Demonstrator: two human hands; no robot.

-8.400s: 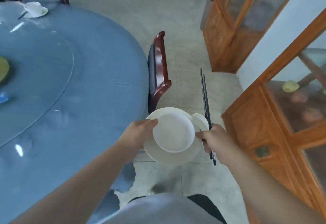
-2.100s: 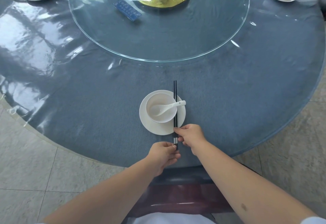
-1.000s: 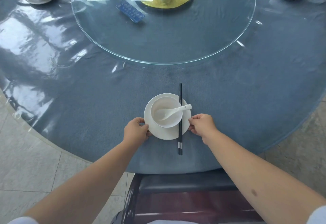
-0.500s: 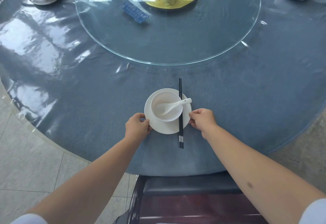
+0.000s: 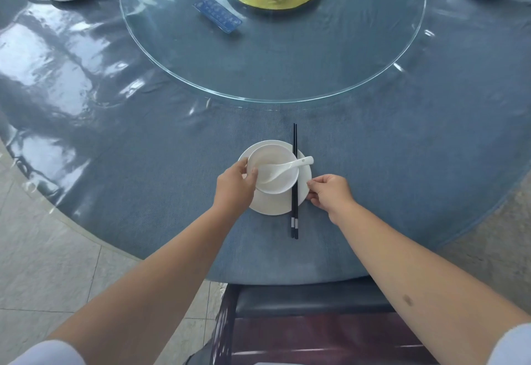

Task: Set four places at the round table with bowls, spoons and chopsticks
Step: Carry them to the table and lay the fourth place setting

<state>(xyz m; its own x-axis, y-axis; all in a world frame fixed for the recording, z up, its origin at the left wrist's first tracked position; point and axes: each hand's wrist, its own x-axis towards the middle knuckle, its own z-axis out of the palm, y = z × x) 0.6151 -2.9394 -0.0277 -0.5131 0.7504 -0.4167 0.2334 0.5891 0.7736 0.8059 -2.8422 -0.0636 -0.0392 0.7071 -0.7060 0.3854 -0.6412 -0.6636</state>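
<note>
The big round worktop (image 5: 402,149) held a plate (image 5: 270,205) near its near edge. The left hand (image 5: 234,189) curled its fingers round the bowl (image 5: 273,173). The right hand (image 5: 329,192) seemed to pinch the plate's rim. Best to turn the bowl gently, keeping spoon (image 5: 283,167) and chopsticks (image 5: 294,180) still.

my left hand (image 5: 234,185) grips bowl (image 5: 273,169) rim | my right hand (image 5: 330,190) pinches saucer (image 5: 273,203) edge | chopsticks (image 5: 294,192) lie across saucer
</note>
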